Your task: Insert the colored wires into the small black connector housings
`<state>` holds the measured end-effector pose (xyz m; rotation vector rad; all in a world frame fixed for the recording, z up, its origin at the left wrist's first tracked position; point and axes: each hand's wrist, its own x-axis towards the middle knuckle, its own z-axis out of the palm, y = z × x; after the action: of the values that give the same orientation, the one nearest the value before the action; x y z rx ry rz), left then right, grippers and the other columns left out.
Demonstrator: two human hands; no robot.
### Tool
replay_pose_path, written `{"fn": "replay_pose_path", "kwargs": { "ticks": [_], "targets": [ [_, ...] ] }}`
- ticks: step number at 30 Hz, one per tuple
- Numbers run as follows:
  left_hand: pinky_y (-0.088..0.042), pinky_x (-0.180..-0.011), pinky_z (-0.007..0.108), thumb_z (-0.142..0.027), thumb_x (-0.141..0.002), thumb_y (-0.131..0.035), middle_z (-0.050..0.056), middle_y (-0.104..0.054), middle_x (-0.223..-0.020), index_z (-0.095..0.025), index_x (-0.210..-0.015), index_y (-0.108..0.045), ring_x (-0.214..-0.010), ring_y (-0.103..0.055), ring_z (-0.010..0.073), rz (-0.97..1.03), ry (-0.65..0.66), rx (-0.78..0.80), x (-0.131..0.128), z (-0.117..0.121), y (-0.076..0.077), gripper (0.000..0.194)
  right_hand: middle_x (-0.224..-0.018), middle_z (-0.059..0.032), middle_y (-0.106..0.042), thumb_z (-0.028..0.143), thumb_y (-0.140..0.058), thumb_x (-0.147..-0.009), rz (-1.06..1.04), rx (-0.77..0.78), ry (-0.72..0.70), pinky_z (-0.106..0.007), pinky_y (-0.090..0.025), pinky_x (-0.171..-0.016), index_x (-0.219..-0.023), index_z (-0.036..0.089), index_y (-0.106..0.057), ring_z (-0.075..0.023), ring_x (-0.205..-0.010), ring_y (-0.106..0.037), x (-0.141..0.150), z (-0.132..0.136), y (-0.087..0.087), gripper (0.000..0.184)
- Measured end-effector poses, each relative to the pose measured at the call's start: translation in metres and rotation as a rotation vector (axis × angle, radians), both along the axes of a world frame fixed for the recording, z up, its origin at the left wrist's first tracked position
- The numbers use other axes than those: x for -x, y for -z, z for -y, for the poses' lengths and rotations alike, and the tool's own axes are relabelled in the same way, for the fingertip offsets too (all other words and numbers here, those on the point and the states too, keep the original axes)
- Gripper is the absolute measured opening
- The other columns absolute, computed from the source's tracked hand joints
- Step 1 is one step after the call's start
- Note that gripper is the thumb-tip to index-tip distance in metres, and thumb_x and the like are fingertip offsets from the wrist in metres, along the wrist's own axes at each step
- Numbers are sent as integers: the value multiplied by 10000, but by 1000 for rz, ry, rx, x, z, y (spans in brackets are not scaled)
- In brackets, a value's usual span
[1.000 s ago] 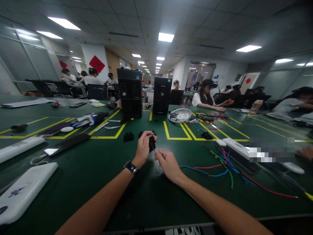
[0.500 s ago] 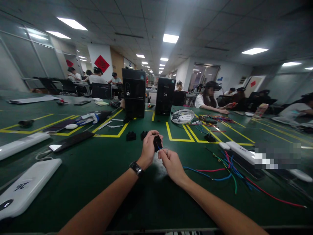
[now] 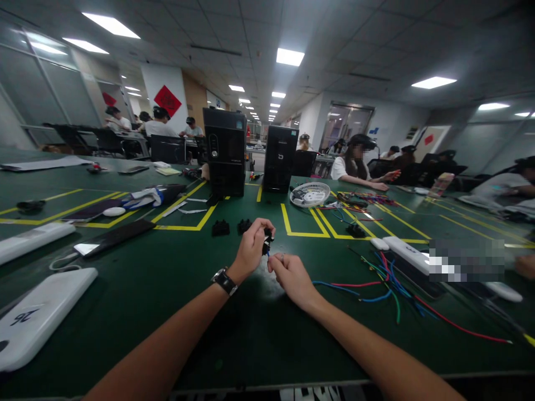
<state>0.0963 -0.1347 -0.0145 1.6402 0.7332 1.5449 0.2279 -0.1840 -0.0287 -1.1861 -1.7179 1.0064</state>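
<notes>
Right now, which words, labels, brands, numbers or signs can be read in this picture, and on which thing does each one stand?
"26": black, on the white device at the near left.

Too small or blurred to read: the label and lettering on the left black tower, the mark on the right black tower, the mark on the right-hand white device, the pattern on the red diamond.

Cut off, unreadable: white lettering at the bottom edge.

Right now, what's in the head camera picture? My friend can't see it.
A person's left hand holds a small black part while the right hand pinches a blue wire at it, over a green table; loose colored wires lie to the right.
</notes>
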Motion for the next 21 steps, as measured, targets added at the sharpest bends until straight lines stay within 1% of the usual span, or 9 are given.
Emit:
{"fn": "replay_pose_path", "kwargs": {
  "ticks": [4, 9, 11, 14, 17, 19, 21],
  "targets": [
    [-425, -603, 229, -302, -875, -381, 20, -564, -760, -179, -859, -549, -640, -508, 125, -17, 0, 44, 4, -8, 6, 208, -446, 81, -327, 370, -428, -872, -32, 18, -2, -208, -221, -437, -672, 174, -530, -73, -399, -293, 1, -3, 1, 298],
    [-422, -593, 225, -308, -881, -347, 20, -562, -776, -180, -894, -536, -627, -503, 116, 113, 28, 111, -8, -6, 7, 229, -435, 79, -321, 389, -425, -868, -39, 9, 24, -210, -212, -428, -657, 175, -526, -74, -391, -286, -2, -3, 1, 317],
    [-422, -588, 222, -311, -870, -366, 21, -565, -770, -176, -885, -539, -626, -505, 117, 106, 36, 137, -8, -7, 8, 219, -432, 80, -320, 385, -433, -861, -39, 9, 13, -209, -210, -427, -657, 173, -532, -74, -390, -286, -2, -3, 1, 311],
    [-412, -554, 215, -304, -842, -402, 13, -573, -736, -176, -846, -541, -594, -503, 114, 87, 5, 163, -6, -11, 11, 189, -433, 81, -322, 379, -435, -858, -45, 19, 22, -206, -214, -425, -671, 171, -540, -74, -386, -289, 0, -5, 1, 299],
    [-417, -541, 218, -306, -829, -400, 8, -580, -728, -181, -840, -540, -570, -504, 107, 181, 11, 200, -11, -13, 14, 188, -442, 77, -333, 378, -421, -864, -43, 17, 49, -206, -217, -425, -672, 173, -532, -75, -391, -297, 1, -4, 3, 302],
    [-428, -545, 223, -311, -828, -396, 13, -589, -748, -182, -867, -539, -582, -517, 108, 261, 29, 237, -16, -11, 16, 196, -453, 73, -341, 369, -416, -867, -35, 1, 41, -206, -216, -433, -660, 175, -519, -75, -405, -306, 1, -2, 3, 302],
    [-432, -547, 225, -313, -833, -396, 20, -594, -765, -180, -896, -538, -594, -524, 111, 267, 22, 258, -18, -10, 18, 204, -463, 69, -345, 355, -413, -869, -22, -15, 24, -206, -212, -442, -655, 174, -517, -77, -423, -315, 2, 0, 3, 298]
  ]
}}
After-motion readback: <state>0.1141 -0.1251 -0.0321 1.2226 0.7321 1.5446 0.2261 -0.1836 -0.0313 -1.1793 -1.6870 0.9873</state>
